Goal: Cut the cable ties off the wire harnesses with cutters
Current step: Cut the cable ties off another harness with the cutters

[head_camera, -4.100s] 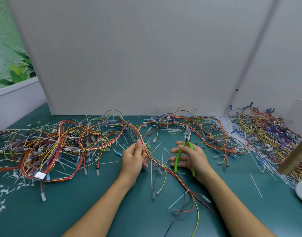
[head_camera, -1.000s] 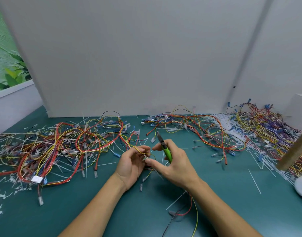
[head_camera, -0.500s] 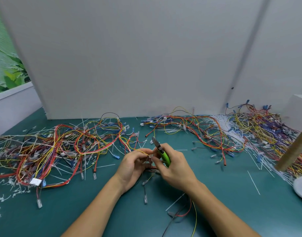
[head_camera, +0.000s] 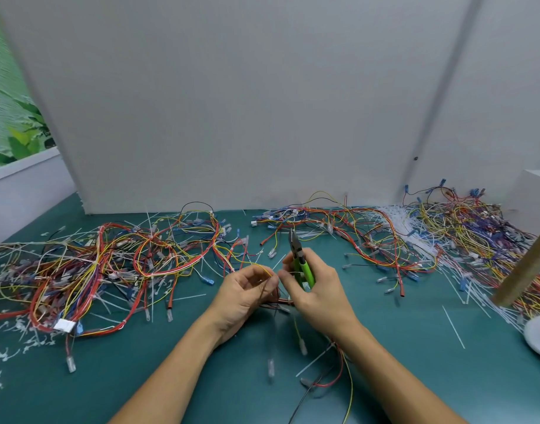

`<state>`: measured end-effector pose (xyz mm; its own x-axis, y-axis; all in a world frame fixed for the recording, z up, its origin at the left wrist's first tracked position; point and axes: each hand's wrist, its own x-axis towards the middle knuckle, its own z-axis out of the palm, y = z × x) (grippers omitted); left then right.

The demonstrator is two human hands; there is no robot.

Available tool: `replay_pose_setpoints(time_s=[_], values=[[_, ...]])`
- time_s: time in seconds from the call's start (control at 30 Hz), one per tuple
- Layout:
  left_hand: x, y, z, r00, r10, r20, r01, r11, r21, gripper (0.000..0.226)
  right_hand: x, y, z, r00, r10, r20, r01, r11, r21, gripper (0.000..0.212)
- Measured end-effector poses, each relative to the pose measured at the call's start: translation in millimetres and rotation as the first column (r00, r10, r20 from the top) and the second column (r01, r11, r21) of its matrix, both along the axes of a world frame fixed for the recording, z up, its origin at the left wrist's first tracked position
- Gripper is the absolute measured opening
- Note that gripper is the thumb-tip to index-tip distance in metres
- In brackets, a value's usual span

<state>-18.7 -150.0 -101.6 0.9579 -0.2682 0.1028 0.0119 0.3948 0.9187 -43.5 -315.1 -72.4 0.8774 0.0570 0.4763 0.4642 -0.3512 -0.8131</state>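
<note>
– left forearm: bare, enters at 7 o'clock, runs toward 1 o'clock.
– left hand (head_camera: 247, 293): palm turned inward, fingers curled, thumb and forefinger pinching thin wires (head_camera: 263, 268).
– right forearm: bare, enters at 5 o'clock, runs toward 11 o'clock.
– right hand (head_camera: 319, 293): fingers curled round green-handled cutters (head_camera: 304, 270), nose pointing to 12 o'clock; forefinger tip just beside the left fingertips.

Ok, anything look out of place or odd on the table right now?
Nothing looks damaged. Cut cable-tie scraps litter the mat's left edge, and the cutters in the right hand point up, away from the wires pinched by the left hand.
</note>
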Motion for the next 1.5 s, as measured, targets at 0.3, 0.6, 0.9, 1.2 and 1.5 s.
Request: replay_pose_setpoints(time_s=[0.3, 0.6, 0.9, 1.2, 1.5], values=[[0, 2, 1, 0.981, -0.184, -0.059, 0.185, 0.983, 0.007, 0.015, 7, -4, 0, 0.929, 0.142, -0.341, 0.01, 0.913, 0.407, 0.021], [0, 5, 1, 0.973, -0.223, -0.067, 0.224, 0.975, 0.009, 0.013, 9, -3, 0, 0.943, 0.096, -0.317, 0.021, 0.938, 0.347, 0.016], [1, 5, 1, 0.974, -0.221, -0.047, 0.219, 0.975, -0.039, 0.02, 16, -15, 0, 0.944, -0.012, -0.33, 0.127, 0.936, 0.33, 0.013], [9, 7, 0, 0.988, -0.004, -0.156, -0.03, 0.978, -0.208, 0.007, 31, -49, -3, 0.893, -0.343, -0.291, 0.359, 0.933, 0.003, 0.015], [10, 2, 4, 0.957, 0.131, -0.257, -0.203, 0.939, -0.276, 0.019, 15, -30, 1, 0.939, -0.164, -0.303, -0.026, 0.844, -0.536, 0.047]])
